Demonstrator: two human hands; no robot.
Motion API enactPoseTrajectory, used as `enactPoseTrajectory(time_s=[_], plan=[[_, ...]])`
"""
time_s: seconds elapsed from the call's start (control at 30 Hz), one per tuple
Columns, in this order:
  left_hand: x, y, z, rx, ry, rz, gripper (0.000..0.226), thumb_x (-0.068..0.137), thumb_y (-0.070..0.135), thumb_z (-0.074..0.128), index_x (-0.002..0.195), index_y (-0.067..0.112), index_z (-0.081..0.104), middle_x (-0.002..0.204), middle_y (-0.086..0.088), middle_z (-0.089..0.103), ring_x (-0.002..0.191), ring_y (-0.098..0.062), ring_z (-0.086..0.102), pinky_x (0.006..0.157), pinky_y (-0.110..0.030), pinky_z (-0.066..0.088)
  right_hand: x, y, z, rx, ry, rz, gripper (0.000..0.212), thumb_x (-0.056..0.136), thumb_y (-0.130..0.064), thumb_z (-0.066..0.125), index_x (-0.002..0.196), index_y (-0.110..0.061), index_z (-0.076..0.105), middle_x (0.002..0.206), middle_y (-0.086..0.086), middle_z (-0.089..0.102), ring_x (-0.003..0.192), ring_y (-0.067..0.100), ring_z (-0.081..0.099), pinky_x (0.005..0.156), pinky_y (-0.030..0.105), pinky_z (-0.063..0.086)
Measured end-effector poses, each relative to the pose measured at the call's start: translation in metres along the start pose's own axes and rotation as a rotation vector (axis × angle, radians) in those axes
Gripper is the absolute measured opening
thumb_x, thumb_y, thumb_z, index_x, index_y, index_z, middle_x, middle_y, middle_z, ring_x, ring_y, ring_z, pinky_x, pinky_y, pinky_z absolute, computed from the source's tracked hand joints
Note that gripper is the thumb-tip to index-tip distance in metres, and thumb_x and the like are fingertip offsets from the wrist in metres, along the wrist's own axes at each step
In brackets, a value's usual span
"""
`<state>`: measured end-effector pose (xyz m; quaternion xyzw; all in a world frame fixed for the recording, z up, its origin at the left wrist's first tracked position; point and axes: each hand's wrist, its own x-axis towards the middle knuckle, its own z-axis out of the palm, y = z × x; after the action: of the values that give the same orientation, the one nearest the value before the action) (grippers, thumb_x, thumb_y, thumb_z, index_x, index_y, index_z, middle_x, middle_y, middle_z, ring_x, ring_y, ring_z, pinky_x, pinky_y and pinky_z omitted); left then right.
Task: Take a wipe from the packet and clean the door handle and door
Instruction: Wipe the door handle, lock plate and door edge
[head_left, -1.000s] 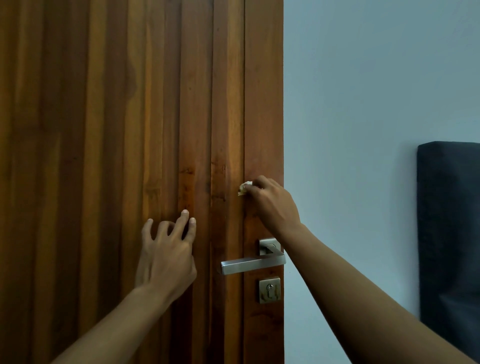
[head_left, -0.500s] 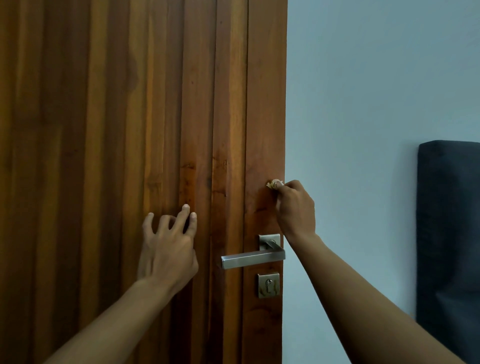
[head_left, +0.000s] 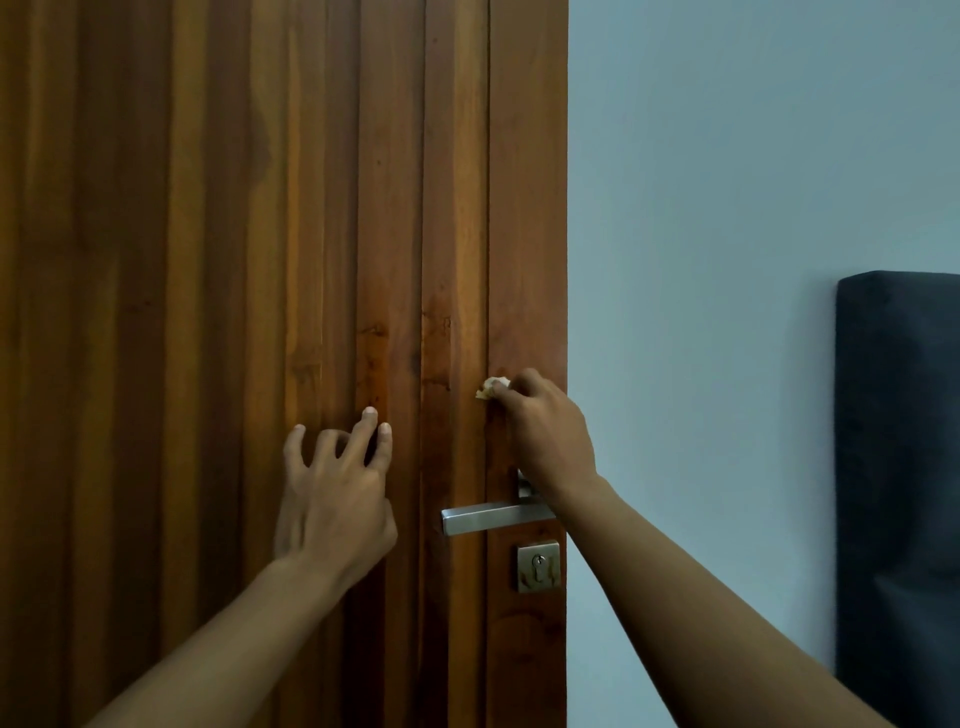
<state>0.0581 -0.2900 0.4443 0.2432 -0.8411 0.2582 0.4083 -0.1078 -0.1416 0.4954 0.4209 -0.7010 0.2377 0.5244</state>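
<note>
A brown wooden door with vertical grooves fills the left half of the view. Its metal lever handle sits near the door's right edge, with a square keyhole plate below it. My right hand presses a small crumpled white wipe against the door just above the handle; only a corner of the wipe shows past my fingers. My left hand rests on the door left of the handle with its fingers spread and holds nothing. The packet is not in view.
A pale blue-grey wall lies right of the door. A dark padded panel stands against it at the far right edge.
My right hand with the wipe slid right to the door's edge, then back left along the plank above the handle. My left hand stayed in place on the door.
</note>
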Motion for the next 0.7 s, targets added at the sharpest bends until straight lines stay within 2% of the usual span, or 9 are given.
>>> enactPoseTrajectory(time_s=[0.13, 0.3, 0.43, 0.5, 0.7], plan=[[0.000, 0.001, -0.003, 0.016, -0.021, -0.006, 0.074, 0.070, 0.038, 0.070, 0.138, 0.014, 0.054, 0.146, -0.012, 0.049, 0.112, -0.032, 0.056, 0.106, -0.063, 0.029, -0.009, 0.004, -0.001, 0.005, -0.069, -0.079, 0.037, 0.077, -0.008, 0.076, 0.113, -0.016, 0.069, 0.091, 0.005, 0.060, 0.074, 0.021, 0.058, 0.057, 0.030, 0.051], [0.000, 0.001, -0.008, 0.029, -0.055, -0.016, 0.074, 0.077, 0.043, 0.061, 0.145, 0.018, 0.045, 0.154, -0.008, 0.040, 0.122, -0.029, 0.051, 0.110, -0.061, 0.023, -0.018, 0.018, -0.005, 0.008, -0.187, -0.130, 0.041, 0.073, -0.006, 0.078, 0.111, -0.019, 0.070, 0.092, 0.005, 0.060, 0.075, 0.023, 0.059, 0.059, 0.034, 0.055], [-0.001, 0.003, -0.013, 0.034, -0.067, -0.017, 0.074, 0.084, 0.045, 0.052, 0.151, 0.021, 0.034, 0.159, -0.006, 0.030, 0.129, -0.027, 0.045, 0.112, -0.059, 0.019, -0.021, 0.025, -0.009, 0.018, -0.203, -0.025, 0.038, 0.080, -0.013, 0.074, 0.116, -0.020, 0.068, 0.096, 0.005, 0.059, 0.078, 0.024, 0.059, 0.065, 0.029, 0.051], [-0.001, 0.002, -0.014, 0.044, -0.081, -0.016, 0.074, 0.085, 0.046, 0.051, 0.152, 0.021, 0.032, 0.160, -0.006, 0.028, 0.130, -0.027, 0.044, 0.113, -0.058, 0.019, -0.020, 0.032, -0.012, 0.100, -0.151, 0.111, 0.028, 0.086, -0.019, 0.067, 0.115, -0.021, 0.068, 0.097, 0.006, 0.059, 0.081, 0.026, 0.060, 0.065, 0.026, 0.045], [0.000, 0.002, -0.013, 0.035, -0.090, -0.020, 0.073, 0.077, 0.043, 0.062, 0.144, 0.018, 0.046, 0.153, -0.009, 0.041, 0.121, -0.030, 0.053, 0.109, -0.061, 0.026, -0.019, 0.045, -0.006, 0.074, -0.028, 0.262, 0.025, 0.092, -0.012, 0.058, 0.114, -0.016, 0.069, 0.091, 0.006, 0.058, 0.073, 0.027, 0.059, 0.062, 0.029, 0.042]])
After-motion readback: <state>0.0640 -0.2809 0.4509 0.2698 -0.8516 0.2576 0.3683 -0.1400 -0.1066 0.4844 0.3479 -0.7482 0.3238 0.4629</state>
